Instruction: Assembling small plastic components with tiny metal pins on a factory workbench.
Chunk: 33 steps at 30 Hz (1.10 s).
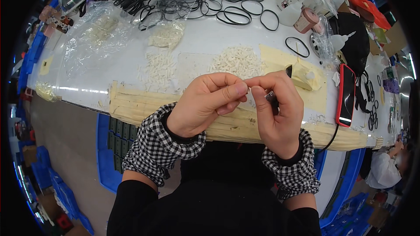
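Observation:
My left hand (212, 100) and my right hand (280, 107) meet over the table's front edge, both closed in a pinch. Between their fingertips shows a tiny white piece (249, 91), mostly covered by the fingers. Inside the curl of my right hand sits a small dark, shiny thing (272, 98) that I cannot make out. Just beyond the hands lies a heap of short white tube-like pieces (238, 60). A looser spread of similar white pieces (158, 71) is to its left.
Black rubber rings (234, 15) pile up at the back. Clear plastic bags (100, 30) lie at the left. A yellow taped lump (305, 76) is right of the heap, near a red-framed phone (346, 96) with a cable. Blue crates (105, 157) stand below the table edge.

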Each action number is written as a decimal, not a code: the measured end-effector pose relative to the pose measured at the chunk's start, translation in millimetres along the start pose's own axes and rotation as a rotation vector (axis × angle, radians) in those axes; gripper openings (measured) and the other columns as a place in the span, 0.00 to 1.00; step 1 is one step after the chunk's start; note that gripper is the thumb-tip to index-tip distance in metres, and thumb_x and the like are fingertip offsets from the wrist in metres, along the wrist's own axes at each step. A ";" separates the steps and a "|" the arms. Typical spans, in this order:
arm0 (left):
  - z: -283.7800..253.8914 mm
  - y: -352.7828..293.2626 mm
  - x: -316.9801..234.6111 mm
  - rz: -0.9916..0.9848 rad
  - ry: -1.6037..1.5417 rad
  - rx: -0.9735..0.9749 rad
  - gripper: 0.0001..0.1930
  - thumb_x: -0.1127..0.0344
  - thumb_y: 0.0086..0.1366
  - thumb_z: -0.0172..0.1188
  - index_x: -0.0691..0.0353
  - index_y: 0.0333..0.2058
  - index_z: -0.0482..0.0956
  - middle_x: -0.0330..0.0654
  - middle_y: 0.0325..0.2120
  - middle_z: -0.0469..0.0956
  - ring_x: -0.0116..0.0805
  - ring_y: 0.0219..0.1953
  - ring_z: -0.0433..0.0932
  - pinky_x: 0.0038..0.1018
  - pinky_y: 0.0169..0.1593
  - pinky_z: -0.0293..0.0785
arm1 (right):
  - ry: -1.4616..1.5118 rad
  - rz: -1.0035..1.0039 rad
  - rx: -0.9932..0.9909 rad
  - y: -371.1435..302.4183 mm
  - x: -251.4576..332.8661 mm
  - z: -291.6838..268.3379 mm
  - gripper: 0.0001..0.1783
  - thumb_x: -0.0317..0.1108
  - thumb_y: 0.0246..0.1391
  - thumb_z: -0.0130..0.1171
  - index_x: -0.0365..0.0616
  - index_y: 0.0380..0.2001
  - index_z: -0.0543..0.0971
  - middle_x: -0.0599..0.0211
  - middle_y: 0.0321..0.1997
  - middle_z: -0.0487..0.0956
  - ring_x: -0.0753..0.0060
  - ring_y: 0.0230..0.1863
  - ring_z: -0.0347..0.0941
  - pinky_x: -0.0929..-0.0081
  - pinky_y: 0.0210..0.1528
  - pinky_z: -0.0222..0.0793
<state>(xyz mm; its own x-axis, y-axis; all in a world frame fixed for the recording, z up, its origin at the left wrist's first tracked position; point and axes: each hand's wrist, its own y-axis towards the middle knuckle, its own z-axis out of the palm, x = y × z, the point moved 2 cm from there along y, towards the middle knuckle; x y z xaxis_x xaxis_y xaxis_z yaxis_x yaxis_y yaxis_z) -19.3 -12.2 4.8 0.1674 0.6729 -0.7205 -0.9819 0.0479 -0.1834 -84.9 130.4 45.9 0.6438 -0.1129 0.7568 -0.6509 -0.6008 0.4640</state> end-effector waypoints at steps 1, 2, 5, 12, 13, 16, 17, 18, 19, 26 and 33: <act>-0.6 0.3 0.5 0.009 0.004 0.004 0.10 0.65 0.67 0.56 0.68 0.37 0.77 0.34 0.27 0.74 0.16 0.25 0.64 0.12 0.28 0.60 | 0.003 -0.014 -0.001 -0.3 -0.2 -1.0 0.09 0.18 0.48 0.58 0.38 0.35 0.78 0.64 0.30 0.73 0.73 0.26 0.71 0.80 0.26 0.66; -1.9 0.9 1.6 0.019 0.009 0.008 0.10 0.65 0.67 0.55 0.68 0.37 0.77 0.33 0.26 0.73 0.16 0.25 0.63 0.12 0.28 0.60 | 0.007 -0.027 -0.002 -0.5 -0.3 -1.7 0.10 0.17 0.47 0.58 0.37 0.35 0.78 0.64 0.30 0.73 0.73 0.27 0.71 0.80 0.27 0.67; -0.9 1.3 0.8 0.030 0.018 0.008 0.10 0.64 0.68 0.54 0.67 0.37 0.77 0.32 0.26 0.72 0.16 0.25 0.63 0.12 0.28 0.59 | 0.022 -0.024 -0.003 -2.2 -0.8 -3.1 0.13 0.16 0.45 0.58 0.38 0.36 0.79 0.63 0.31 0.74 0.73 0.28 0.72 0.80 0.28 0.68; -3.8 -0.2 2.0 0.044 0.046 0.064 0.10 0.62 0.70 0.51 0.64 0.39 0.73 0.35 0.31 0.74 0.16 0.26 0.62 0.14 0.31 0.61 | 0.006 -0.030 0.031 -1.6 -0.5 -3.7 0.12 0.23 0.43 0.65 0.39 0.35 0.79 0.63 0.31 0.75 0.70 0.30 0.74 0.77 0.29 0.69; -2.2 0.1 2.3 0.048 0.021 0.047 0.09 0.63 0.70 0.51 0.63 0.38 0.73 0.33 0.30 0.73 0.16 0.26 0.62 0.14 0.31 0.60 | -0.001 -0.008 0.042 0.1 2.2 -5.3 0.12 0.26 0.44 0.66 0.40 0.34 0.78 0.63 0.30 0.75 0.69 0.29 0.74 0.77 0.28 0.69; 1.5 0.4 2.7 0.054 -0.017 0.048 0.07 0.64 0.70 0.51 0.61 0.37 0.72 0.31 0.29 0.70 0.17 0.28 0.63 0.15 0.33 0.60 | -0.187 -0.026 0.082 -0.8 -3.0 -8.1 0.14 0.39 0.46 0.68 0.43 0.29 0.76 0.65 0.27 0.75 0.66 0.25 0.73 0.76 0.25 0.67; -1.1 0.4 2.4 0.053 -0.004 0.086 0.07 0.64 0.70 0.51 0.61 0.37 0.71 0.32 0.30 0.70 0.17 0.29 0.63 0.15 0.34 0.61 | -0.277 -0.047 0.096 -1.9 -5.7 -8.6 0.16 0.43 0.46 0.68 0.44 0.27 0.74 0.65 0.25 0.74 0.65 0.24 0.72 0.75 0.23 0.66; -1.8 0.5 2.2 0.053 0.009 0.124 0.07 0.63 0.70 0.50 0.61 0.38 0.70 0.33 0.32 0.70 0.17 0.30 0.64 0.15 0.35 0.62 | -0.302 -0.046 0.101 -2.7 -6.9 -8.4 0.17 0.44 0.46 0.67 0.44 0.26 0.73 0.66 0.23 0.73 0.65 0.23 0.72 0.75 0.22 0.65; -1.2 0.6 2.3 0.057 0.003 0.120 0.07 0.64 0.70 0.51 0.61 0.37 0.71 0.32 0.30 0.70 0.17 0.29 0.63 0.15 0.34 0.61 | -0.326 -0.045 0.108 -3.4 -8.5 -7.4 0.18 0.46 0.47 0.66 0.44 0.24 0.73 0.67 0.22 0.72 0.65 0.21 0.71 0.74 0.21 0.64; 0.7 -0.3 3.3 0.057 0.005 0.121 0.07 0.65 0.70 0.52 0.61 0.35 0.72 0.31 0.27 0.69 0.18 0.27 0.62 0.15 0.31 0.59 | -0.358 -0.059 0.151 -3.1 -9.5 -6.7 0.19 0.47 0.49 0.64 0.45 0.22 0.71 0.69 0.18 0.70 0.66 0.18 0.69 0.72 0.19 0.61; -2.9 -0.4 2.9 0.037 0.007 0.181 0.06 0.66 0.69 0.51 0.62 0.37 0.71 0.33 0.32 0.69 0.17 0.29 0.64 0.14 0.34 0.62 | -0.350 -0.031 0.213 -3.2 -8.5 -9.1 0.19 0.48 0.50 0.63 0.45 0.21 0.70 0.69 0.17 0.69 0.66 0.18 0.68 0.72 0.18 0.61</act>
<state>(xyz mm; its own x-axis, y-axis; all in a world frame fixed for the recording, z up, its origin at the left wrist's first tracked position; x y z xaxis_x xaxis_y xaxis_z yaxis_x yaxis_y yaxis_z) -18.2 -12.4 0.9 0.1307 0.6714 -0.7294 -0.9872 0.1556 -0.0337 -91.9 140.5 42.2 0.7839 -0.3323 0.5245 -0.5546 -0.7546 0.3509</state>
